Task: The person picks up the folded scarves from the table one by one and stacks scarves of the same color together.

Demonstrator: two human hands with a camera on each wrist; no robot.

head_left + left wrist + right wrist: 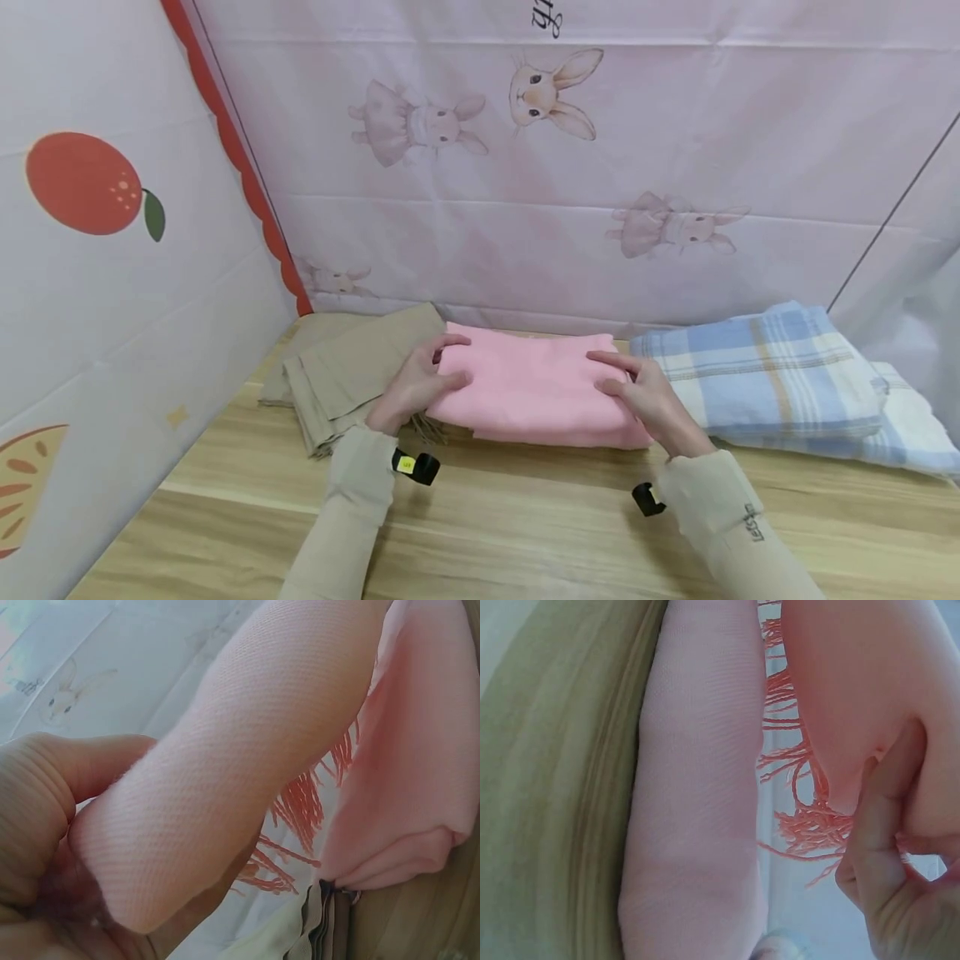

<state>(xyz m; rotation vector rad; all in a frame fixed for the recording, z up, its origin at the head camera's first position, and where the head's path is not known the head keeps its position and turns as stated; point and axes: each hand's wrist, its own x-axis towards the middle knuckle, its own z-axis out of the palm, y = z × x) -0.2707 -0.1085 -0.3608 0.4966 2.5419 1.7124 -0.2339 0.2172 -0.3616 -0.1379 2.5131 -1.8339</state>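
Both hands, left [417, 385] and right [645, 398], pinch the folded pink cloth [536, 387] at its ends; it looks soft, light, floppy, best gripped at the folded edges.

Bare table [525, 533] in front; beige cloth [352, 375] and plaid blanket [757, 367] flank sides.

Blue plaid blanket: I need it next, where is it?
In the head view the blue plaid blanket lies folded at the table's right, beside the pink cloth both hands hold.
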